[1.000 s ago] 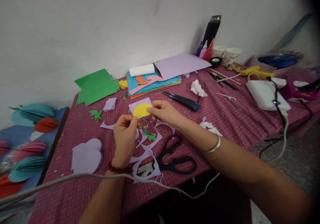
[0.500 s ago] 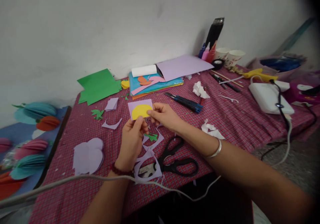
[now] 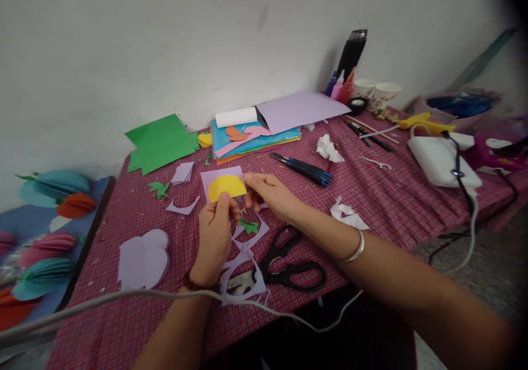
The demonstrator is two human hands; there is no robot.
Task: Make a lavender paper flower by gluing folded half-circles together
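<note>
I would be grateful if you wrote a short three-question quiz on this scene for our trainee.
1. Which hand has its thumb on the yellow paper?
2. True or false: the scissors lie on the table.
3. What colour is the sheet behind the yellow paper? A) green B) lilac C) orange

Key: 1. The left hand. 2. True. 3. B.
</note>
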